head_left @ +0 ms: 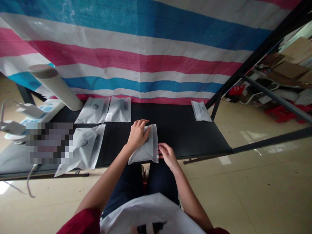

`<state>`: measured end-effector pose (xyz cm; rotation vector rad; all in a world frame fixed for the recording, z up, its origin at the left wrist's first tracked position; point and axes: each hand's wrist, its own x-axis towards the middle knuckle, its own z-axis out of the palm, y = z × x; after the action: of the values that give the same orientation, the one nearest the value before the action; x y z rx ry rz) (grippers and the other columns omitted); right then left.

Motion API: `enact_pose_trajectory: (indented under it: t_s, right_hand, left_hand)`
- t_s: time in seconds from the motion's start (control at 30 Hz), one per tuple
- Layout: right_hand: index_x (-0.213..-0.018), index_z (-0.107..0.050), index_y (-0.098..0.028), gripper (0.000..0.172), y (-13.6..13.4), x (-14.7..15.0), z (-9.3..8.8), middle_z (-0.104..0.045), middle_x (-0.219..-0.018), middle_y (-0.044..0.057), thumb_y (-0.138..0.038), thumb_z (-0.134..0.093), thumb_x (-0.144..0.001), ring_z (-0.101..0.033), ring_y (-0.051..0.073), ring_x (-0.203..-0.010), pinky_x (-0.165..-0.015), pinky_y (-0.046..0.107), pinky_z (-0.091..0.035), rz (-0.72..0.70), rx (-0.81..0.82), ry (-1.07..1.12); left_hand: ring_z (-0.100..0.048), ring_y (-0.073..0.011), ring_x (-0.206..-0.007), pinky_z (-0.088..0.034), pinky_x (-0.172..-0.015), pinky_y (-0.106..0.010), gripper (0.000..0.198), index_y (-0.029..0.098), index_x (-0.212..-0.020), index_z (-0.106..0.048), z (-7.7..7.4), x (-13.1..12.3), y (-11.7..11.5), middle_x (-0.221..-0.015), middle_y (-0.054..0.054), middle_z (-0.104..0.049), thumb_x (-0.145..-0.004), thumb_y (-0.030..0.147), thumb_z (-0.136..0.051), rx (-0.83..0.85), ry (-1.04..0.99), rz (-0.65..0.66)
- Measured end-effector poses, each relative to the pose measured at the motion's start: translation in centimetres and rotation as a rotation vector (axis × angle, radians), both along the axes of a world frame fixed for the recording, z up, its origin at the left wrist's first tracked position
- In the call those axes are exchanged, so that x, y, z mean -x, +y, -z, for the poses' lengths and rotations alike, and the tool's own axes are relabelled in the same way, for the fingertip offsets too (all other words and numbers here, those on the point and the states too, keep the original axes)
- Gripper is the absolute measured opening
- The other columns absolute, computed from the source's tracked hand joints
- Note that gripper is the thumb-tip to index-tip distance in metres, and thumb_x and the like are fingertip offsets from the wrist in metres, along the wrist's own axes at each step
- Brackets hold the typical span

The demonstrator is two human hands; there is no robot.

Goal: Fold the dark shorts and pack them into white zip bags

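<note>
A frosted zip pouch [151, 146] with dark print lies on the black bench top in front of me, near its front edge. Across its upper left part rests my left hand [138, 134], fingers stretched out and lightly bent, palm down, hiding some of the print. My right hand [168, 155] is at the pouch's right edge, its fingers loosely curved and not closed on anything visible. Left of my hands lie similar filled pouches: one near the front [85, 146], and two behind it, a printed one [94, 110] and another [119, 110].
Another small pouch [201, 110] lies at the bench's [185, 136] far right corner. A pale cylinder [58, 87], a power strip [50, 109] with plugged chargers and a blurred-out patch [48, 143] occupy the left. Behind hangs a striped sheet [146, 61]; a metal frame [275, 104] stands right.
</note>
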<state>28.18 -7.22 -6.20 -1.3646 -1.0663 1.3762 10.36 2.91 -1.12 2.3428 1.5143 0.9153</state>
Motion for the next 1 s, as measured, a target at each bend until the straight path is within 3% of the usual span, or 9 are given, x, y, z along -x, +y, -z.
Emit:
enact_pose_trajectory:
  t_s: [0.13, 0.23, 0.3, 0.43, 0.57, 0.67, 0.77, 0.9, 1.0]
  right_hand:
    - [-0.1, -0.066, -0.019, 0.03, 2.9, 0.2, 0.1, -0.069, -0.083, 0.004, -0.044, -0.054, -0.087, -0.067, 0.019, -0.074, -0.058, 0.025, -0.053, -0.167, -0.089, -0.193]
    - [-0.091, -0.071, -0.018, 0.026, 4.8, 0.9, -0.7, -0.073, -0.082, 0.007, -0.041, -0.064, -0.082, -0.069, 0.023, -0.079, -0.062, 0.026, -0.051, -0.239, -0.136, -0.403]
    - [-0.082, -0.072, -0.019, 0.021, 5.7, 1.4, -1.4, -0.074, -0.079, 0.008, -0.038, -0.073, -0.075, -0.07, 0.025, -0.08, -0.062, 0.026, -0.05, -0.235, -0.147, -0.509]
    - [-0.068, -0.071, -0.021, 0.018, 7.0, 2.1, -1.9, -0.072, -0.068, 0.006, -0.033, -0.083, -0.062, -0.07, 0.028, -0.074, -0.06, 0.028, -0.049, -0.224, -0.167, -0.515]
    - [-0.077, -0.072, -0.021, 0.022, 7.0, 1.5, -1.5, -0.073, -0.076, 0.004, -0.037, -0.081, -0.064, -0.069, 0.025, -0.074, -0.062, 0.03, -0.053, -0.254, -0.156, -0.272]
    - [-0.089, -0.068, -0.019, 0.03, 6.3, -0.2, -1.6, -0.071, -0.084, 0.004, -0.038, -0.075, -0.067, -0.067, 0.021, -0.074, -0.057, 0.028, -0.055, -0.122, -0.015, -0.109]
    - [-0.089, -0.064, -0.02, 0.028, 5.5, -3.2, -2.2, -0.066, -0.078, 0.0, -0.038, -0.069, -0.067, -0.064, 0.018, -0.072, -0.052, 0.024, -0.053, 0.04, 0.118, -0.071]
    - [-0.074, -0.056, -0.021, 0.02, 4.6, -7.3, -3.2, -0.058, -0.069, -0.004, -0.036, -0.067, -0.066, -0.059, 0.015, -0.07, -0.05, 0.02, -0.05, 0.17, 0.118, -0.021]
    - [-0.074, -0.054, -0.021, 0.026, 4.2, -8.0, -4.0, -0.06, -0.074, -0.003, -0.039, -0.07, -0.066, -0.06, 0.016, -0.074, -0.055, 0.024, -0.054, 0.235, 0.074, 0.101]
  left_hand:
    - [-0.045, -0.0283, -0.133, -0.04, -0.111, -0.047, 0.049, 0.017, -0.14, -0.043, 3.1, 2.4, -4.1, -0.14, -0.015, -0.05, -0.097, 0.041, -0.043, 0.009, -0.056, 0.017]
    - [-0.033, -0.028, -0.143, -0.033, -0.117, -0.049, 0.053, 0.015, -0.147, -0.034, 5.4, 3.1, -5.2, -0.15, -0.017, -0.04, -0.1, 0.039, -0.037, 0.023, -0.07, 0.045]
    - [-0.029, -0.028, -0.146, -0.031, -0.119, -0.049, 0.054, 0.015, -0.148, -0.031, 6.1, 3.2, -5.2, -0.153, -0.017, -0.037, -0.1, 0.038, -0.035, 0.028, -0.066, 0.053]
    - [-0.027, -0.0286, -0.147, -0.031, -0.119, -0.05, 0.054, 0.014, -0.148, -0.033, 5.8, 2.9, -5.2, -0.152, -0.017, -0.038, -0.1, 0.038, -0.035, 0.026, -0.052, 0.047]
    - [-0.033, -0.0292, -0.144, -0.033, -0.117, -0.05, 0.054, 0.015, -0.148, -0.035, 5.2, 2.6, -5.5, -0.151, -0.017, -0.042, -0.099, 0.039, -0.035, 0.052, 0.015, 0.028]
    - [-0.036, -0.0293, -0.143, -0.032, -0.116, -0.05, 0.054, 0.017, -0.146, -0.039, 5.2, 2.3, -5.7, -0.15, -0.015, -0.044, -0.099, 0.042, -0.036, 0.085, 0.105, 0.007]
    - [-0.035, -0.0294, -0.143, -0.028, -0.118, -0.05, 0.057, 0.018, -0.147, -0.041, 5.3, 2.0, -5.9, -0.151, -0.014, -0.043, -0.097, 0.047, -0.04, 0.08, 0.16, -0.002]
    - [-0.036, -0.0307, -0.142, -0.028, -0.117, -0.05, 0.057, 0.024, -0.144, -0.046, 5.1, 1.5, -5.9, -0.153, -0.011, -0.042, -0.094, 0.052, -0.044, 0.092, 0.2, -0.024]
    - [-0.035, -0.0317, -0.142, -0.028, -0.116, -0.051, 0.055, 0.026, -0.142, -0.049, 5.0, 1.1, -5.8, -0.152, -0.011, -0.042, -0.094, 0.052, -0.045, 0.096, 0.209, -0.049]
